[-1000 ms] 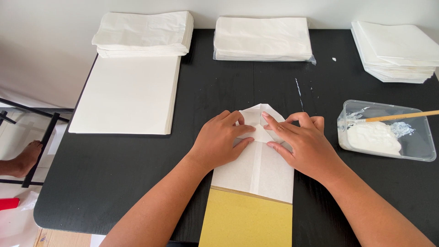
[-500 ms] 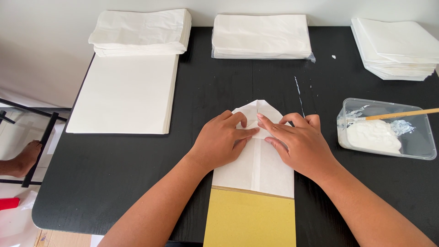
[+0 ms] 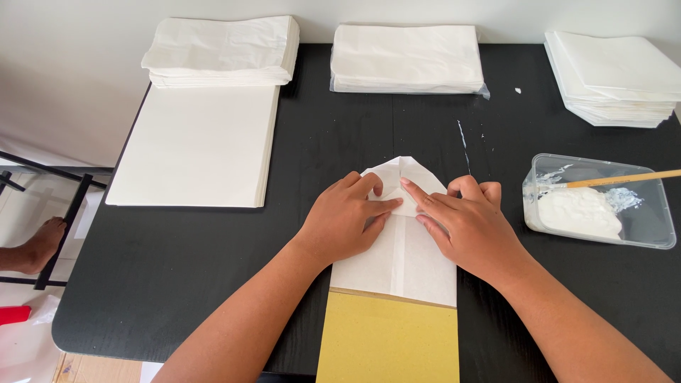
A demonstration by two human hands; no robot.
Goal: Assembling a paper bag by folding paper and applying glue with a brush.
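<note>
At the near edge of the black surface (image 3: 177, 284) a mustard-yellow rectangular board (image 3: 389, 340) lies flat, its far end tucked under a folded white paper piece (image 3: 397, 262). That paper runs away from the viewer down the middle of the surface and ends in a pointed, folded tip.

Both hands rest on the paper just short of that tip. The left hand (image 3: 345, 221) lies palm down with fingers loosely spread, pressing the left flap; it grips nothing. The right hand (image 3: 461, 225) is also flat, its forefinger stretched leftward across the centre fold to meet the left fingertips, the other fingers half curled. It seems to press rather than pinch, though the fingertips hide the exact contact.

To the right, well apart from the paper, sits a clear rectangular plastic tub (image 3: 652, 237) holding white paste, with a wooden stick (image 3: 624, 179) leaning across it. To the left lies a thick flat stack of white sheets (image 3: 195, 145).

Along the far edge stand three piles of folded white paper: one far left (image 3: 220, 51), one in a clear wrapper at the centre (image 3: 406, 58), and one far right (image 3: 613, 76). White smears mark the surface between the centre pile and the tub.
</note>
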